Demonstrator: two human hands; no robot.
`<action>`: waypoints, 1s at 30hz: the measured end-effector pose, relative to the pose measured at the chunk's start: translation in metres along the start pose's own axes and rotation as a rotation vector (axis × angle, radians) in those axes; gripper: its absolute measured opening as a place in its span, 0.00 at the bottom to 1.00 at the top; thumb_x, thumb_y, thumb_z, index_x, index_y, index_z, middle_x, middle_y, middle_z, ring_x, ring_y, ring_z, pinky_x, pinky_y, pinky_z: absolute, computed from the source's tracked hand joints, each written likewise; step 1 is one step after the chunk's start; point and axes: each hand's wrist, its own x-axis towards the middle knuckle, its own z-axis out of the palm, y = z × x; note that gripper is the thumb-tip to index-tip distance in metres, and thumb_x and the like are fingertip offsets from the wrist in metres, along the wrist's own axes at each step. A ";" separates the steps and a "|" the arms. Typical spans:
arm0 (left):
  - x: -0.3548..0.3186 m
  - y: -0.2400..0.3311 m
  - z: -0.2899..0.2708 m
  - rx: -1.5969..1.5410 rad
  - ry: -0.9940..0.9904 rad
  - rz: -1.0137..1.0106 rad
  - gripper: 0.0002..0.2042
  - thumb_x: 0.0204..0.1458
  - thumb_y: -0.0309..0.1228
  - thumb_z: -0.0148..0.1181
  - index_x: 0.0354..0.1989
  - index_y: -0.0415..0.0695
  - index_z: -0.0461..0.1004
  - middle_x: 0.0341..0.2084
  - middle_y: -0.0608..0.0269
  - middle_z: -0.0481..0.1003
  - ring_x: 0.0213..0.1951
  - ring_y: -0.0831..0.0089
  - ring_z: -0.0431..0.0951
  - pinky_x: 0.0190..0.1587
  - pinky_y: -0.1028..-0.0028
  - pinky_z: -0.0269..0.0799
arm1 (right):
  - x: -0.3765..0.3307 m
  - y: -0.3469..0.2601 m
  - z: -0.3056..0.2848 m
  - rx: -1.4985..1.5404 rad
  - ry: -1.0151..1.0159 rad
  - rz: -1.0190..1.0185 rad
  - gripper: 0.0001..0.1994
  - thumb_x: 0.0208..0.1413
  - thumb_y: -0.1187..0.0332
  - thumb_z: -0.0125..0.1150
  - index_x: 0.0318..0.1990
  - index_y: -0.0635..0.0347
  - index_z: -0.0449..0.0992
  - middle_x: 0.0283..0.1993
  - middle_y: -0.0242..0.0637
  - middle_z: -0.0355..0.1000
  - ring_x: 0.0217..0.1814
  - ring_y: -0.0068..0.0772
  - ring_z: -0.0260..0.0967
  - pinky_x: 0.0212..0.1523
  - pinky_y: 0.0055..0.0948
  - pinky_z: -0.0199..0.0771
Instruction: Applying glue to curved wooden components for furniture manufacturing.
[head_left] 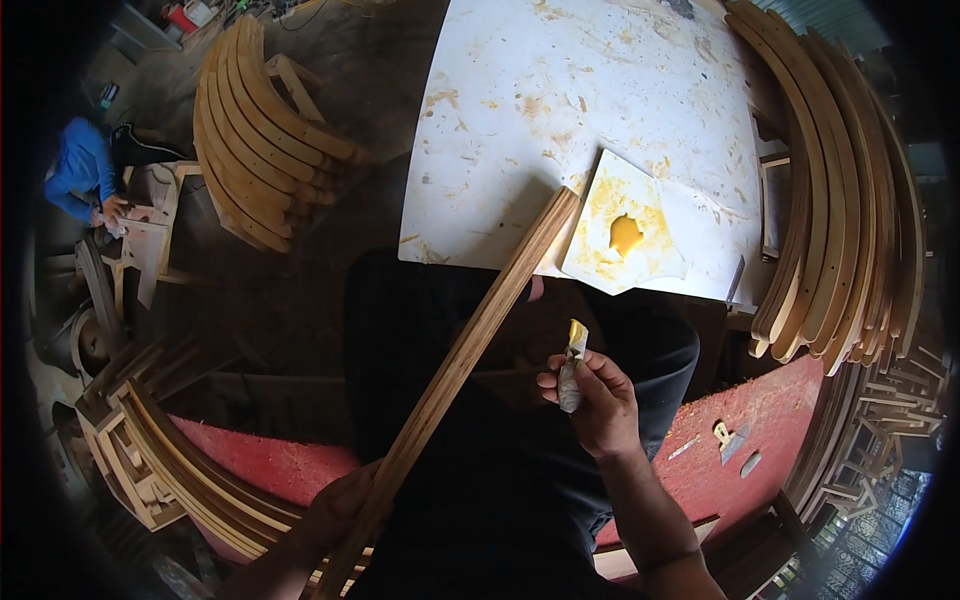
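My left hand (pixel 345 497) is closed around the lower part of a long wooden strip (pixel 470 345). The strip slants up to the right, and its far end reaches over the near edge of the white table (pixel 490 120). In front of my lap my right hand (pixel 605 405) pinches a small spreader with a pale wrapped handle (pixel 571 380). Yellow paste coats the spreader's upper tip, which is apart from the strip. Beside the strip's far end, a white board (pixel 640 190) lies on the table with a yellow blob of paste (pixel 626 235) on it.
Curved wooden pieces (pixel 840 200) are stacked to the right, with another stack (pixel 260 130) at the far left. A putty knife (pixel 728 440) lies on a red surface (pixel 780 410) at my right. A person in blue (pixel 80 165) works at the far left.
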 end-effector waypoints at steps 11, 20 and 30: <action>0.002 -0.003 -0.005 0.011 -0.032 0.021 0.37 0.64 0.60 0.48 0.74 0.47 0.56 0.29 0.68 0.75 0.25 0.79 0.75 0.28 0.78 0.74 | 0.020 -0.015 0.007 -0.176 0.118 -0.098 0.11 0.70 0.71 0.52 0.54 0.66 0.75 0.50 0.43 0.78 0.48 0.36 0.80 0.49 0.34 0.83; 0.004 -0.014 -0.012 -0.034 -0.053 0.016 0.37 0.64 0.59 0.49 0.73 0.45 0.56 0.29 0.68 0.74 0.25 0.79 0.75 0.28 0.78 0.74 | 0.116 -0.044 0.012 -0.988 0.272 -0.575 0.14 0.67 0.72 0.59 0.55 0.70 0.77 0.43 0.39 0.80 0.41 0.23 0.80 0.42 0.21 0.79; 0.003 -0.004 -0.007 -0.010 -0.028 -0.011 0.32 0.68 0.54 0.44 0.73 0.44 0.56 0.27 0.67 0.74 0.24 0.79 0.75 0.27 0.78 0.73 | 0.142 -0.047 0.020 -1.205 0.261 -0.789 0.13 0.63 0.75 0.60 0.53 0.64 0.80 0.38 0.39 0.78 0.39 0.28 0.77 0.42 0.27 0.77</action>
